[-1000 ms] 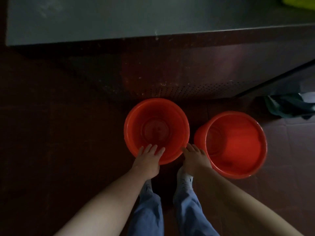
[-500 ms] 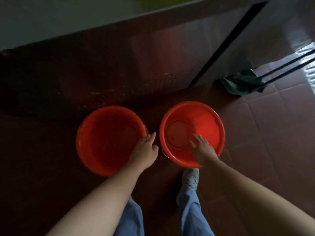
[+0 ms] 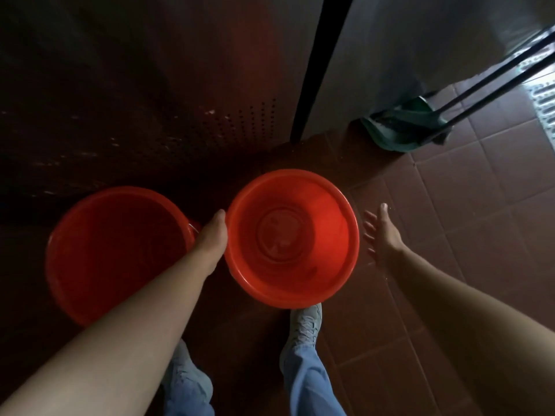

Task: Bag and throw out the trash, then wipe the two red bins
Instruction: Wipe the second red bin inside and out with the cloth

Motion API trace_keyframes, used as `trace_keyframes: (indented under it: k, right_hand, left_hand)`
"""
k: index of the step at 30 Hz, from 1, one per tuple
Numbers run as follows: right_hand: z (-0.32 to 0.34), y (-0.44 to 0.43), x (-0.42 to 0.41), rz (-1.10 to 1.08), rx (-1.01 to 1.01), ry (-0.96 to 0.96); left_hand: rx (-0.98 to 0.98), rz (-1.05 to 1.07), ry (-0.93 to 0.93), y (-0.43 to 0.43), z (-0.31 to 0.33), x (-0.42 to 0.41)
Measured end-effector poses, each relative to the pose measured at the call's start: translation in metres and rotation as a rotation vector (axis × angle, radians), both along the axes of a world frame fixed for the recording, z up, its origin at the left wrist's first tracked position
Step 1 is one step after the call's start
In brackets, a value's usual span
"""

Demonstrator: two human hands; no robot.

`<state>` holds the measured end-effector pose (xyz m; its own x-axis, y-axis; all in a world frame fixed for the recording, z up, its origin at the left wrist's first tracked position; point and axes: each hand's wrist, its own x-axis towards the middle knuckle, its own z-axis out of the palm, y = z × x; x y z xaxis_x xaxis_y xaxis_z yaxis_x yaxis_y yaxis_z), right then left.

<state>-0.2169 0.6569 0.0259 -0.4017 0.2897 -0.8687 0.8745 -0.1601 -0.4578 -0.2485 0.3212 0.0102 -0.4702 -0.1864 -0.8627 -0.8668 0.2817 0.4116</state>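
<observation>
a person stands over two red bins on a brown tiled floor (image 3: 480, 235), seen from a head cam looking straight down. the lit red bin (image 3: 330, 223) sits upright just ahead of the person's grey shoe (image 3: 304, 325), its round base showing inside. the shaded red bin (image 3: 105, 265) stands upright beside it, on the person's left, w/ only a narrow gap btwn the two rims. the left hand (image 3: 211, 238) is down in that gap, its edge against the lit bin's outer rim. its fingers are hidden below the rim, so whether it grips anything can't be told. the right hand (image 3: 381, 232) hangs near the lit bin's other side, apart from the rim, fingers straight and spread, holding nothing. behind the bins is a dark perforated panel (image 3: 180, 130). a green dustpan (image 3: 402, 127) w/ long dark handles (image 3: 495, 64) leans at the pale wall (image 3: 405, 40), well apart from both bins. blue trouser legs (image 3: 309, 382) show at bottom.
</observation>
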Motion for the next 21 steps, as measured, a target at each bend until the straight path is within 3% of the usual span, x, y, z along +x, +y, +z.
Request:
trace_keyframes:
  k: [5, 11, 21]
  right_hand:
    - [-0.024, 0.022, -0.009, 0.023, -0.094, -0.084]
    - [-0.044, 0.031, -0.016, 0.060, -0.143, -0.122]
    - [-0.018, 0.040, -0.022, 0.027, -0.195, -0.228]
  left_hand:
    - [-0.046, 0.121, -0.021, 0.002, -0.017, -0.004]
    - [-0.047, 0.103, -0.141, 0.007, -0.023, 0.001]
    - [0.046, 0.220, -0.153, -0.010, 0.000, 0.001]
